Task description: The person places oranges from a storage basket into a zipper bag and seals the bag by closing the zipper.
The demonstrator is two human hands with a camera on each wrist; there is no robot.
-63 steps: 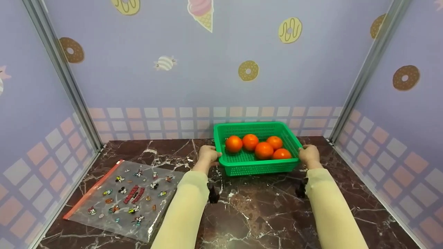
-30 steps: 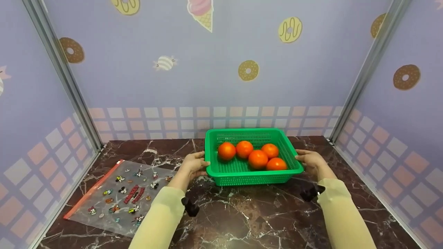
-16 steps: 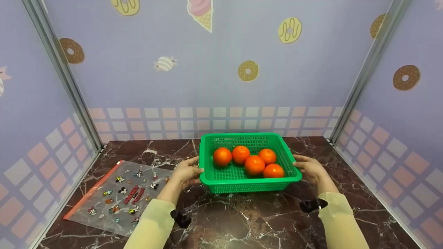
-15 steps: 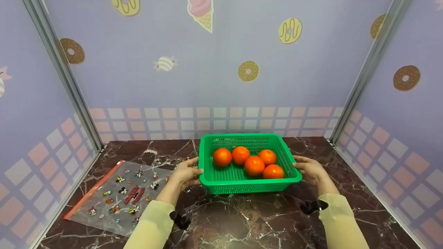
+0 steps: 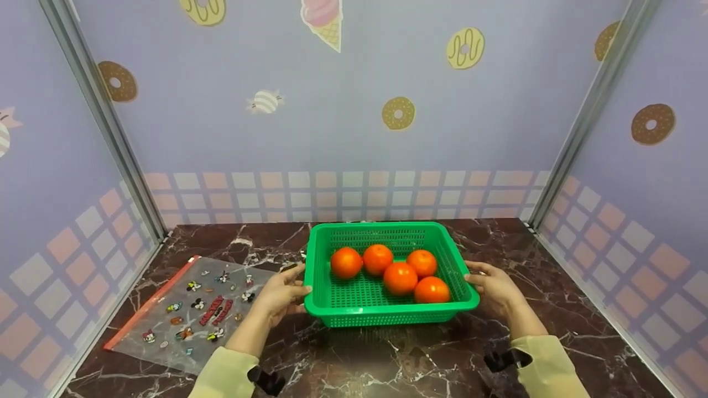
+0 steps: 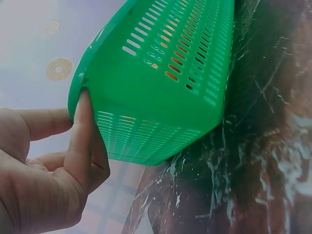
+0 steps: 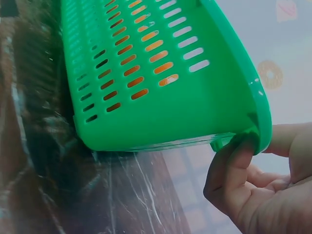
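Note:
A green plastic basket [image 5: 387, 319] with slotted walls sits low over the dark marbled tabletop [image 5: 365, 359] in the head view. Several glossy, round orange-red fruits [image 5: 400, 278] lie inside it, mostly toward the middle and right. My left hand [image 5: 281, 294] grips the basket's left rim, thumb over the top and fingers beneath; the left wrist view shows the left hand [image 6: 58, 165] pinching the rim edge. On the opposite side my right hand [image 5: 498, 288] holds the right rim, and in the right wrist view fingertips [image 7: 239, 156] curl under it.
A clear zip bag [image 5: 182, 323] with an orange-red seal and small cartoon prints lies flat at the left, partly behind the left forearm. Purple walls [image 5: 332, 138] with sweets patterns stand at the back and both sides.
Both hands have brought the basket with the fruits toward me and somewhat left, away from the back wall. The zip bag stays where it was.

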